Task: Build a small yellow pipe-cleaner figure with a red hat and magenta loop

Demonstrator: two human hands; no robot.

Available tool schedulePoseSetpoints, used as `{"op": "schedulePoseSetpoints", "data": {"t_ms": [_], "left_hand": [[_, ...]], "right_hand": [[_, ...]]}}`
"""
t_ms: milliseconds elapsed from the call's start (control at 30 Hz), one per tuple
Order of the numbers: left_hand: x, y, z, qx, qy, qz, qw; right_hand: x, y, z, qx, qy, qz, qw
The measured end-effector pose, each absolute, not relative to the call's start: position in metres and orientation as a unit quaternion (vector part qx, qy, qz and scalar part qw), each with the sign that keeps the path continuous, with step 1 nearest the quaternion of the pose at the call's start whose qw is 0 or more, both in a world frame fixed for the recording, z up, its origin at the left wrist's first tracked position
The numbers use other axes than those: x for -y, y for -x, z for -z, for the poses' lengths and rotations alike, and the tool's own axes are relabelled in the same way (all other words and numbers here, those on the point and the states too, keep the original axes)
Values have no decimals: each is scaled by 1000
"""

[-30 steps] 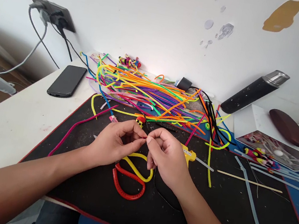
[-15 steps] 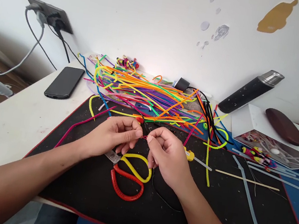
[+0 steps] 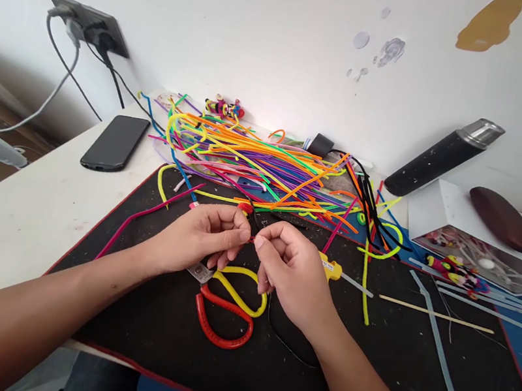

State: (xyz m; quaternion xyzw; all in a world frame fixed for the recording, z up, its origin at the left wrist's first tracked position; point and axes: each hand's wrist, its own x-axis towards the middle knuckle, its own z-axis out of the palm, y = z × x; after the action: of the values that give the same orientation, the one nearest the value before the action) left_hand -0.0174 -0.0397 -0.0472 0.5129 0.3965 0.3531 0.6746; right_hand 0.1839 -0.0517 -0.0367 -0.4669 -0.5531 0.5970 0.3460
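My left hand (image 3: 212, 237) and my right hand (image 3: 293, 270) meet over the black mat, each pinched closed. Stretched between their fingertips is a short, thin red pipe cleaner (image 3: 251, 239), most of it hidden by the fingers. A small round red piece (image 3: 245, 209) shows just behind my left fingertips; I cannot tell whether it is joined to what I hold. Scissors with one yellow and one red handle (image 3: 221, 341) lie under my hands, blades covered by my left hand. Beside my right hand is a yellow glue gun (image 3: 330, 267) with a translucent stick, partly hidden.
A heap of colourful pipe cleaners (image 3: 256, 162) spreads along the wall. A phone (image 3: 115, 143) lies at the left. To the right are a black flask (image 3: 437, 161), a white box (image 3: 429, 212), a pipe-cleaner figure (image 3: 459, 274), glue sticks (image 3: 441, 356) and a wooden stick (image 3: 435, 314).
The camera view has shifted slightly. Both hands keep almost the same pose, still pinching the red pipe cleaner, and a bit more of the round red piece shows.
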Motion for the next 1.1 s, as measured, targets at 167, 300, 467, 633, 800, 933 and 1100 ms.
{"op": "schedulePoseSetpoints", "data": {"t_ms": [167,300,467,633,800,933,1100], "left_hand": [[39,19,51,-398,-489,-379,678],[39,19,52,-402,-479,-380,681],[39,18,51,-405,-477,-375,684],[39,17,51,-398,-470,-371,695],[38,17,53,-393,-455,-372,707],[39,17,53,-387,-438,-372,721],[39,16,51,-396,-428,-365,726]], "right_hand": [[51,-185,36,539,464,-601,365],[51,-184,38,560,464,-580,366],[54,-183,42,599,473,-537,360],[55,-182,44,642,477,-480,361],[55,-184,44,671,480,-439,356],[55,-184,44,674,484,-435,351],[56,-185,44,681,485,-429,342]]}}
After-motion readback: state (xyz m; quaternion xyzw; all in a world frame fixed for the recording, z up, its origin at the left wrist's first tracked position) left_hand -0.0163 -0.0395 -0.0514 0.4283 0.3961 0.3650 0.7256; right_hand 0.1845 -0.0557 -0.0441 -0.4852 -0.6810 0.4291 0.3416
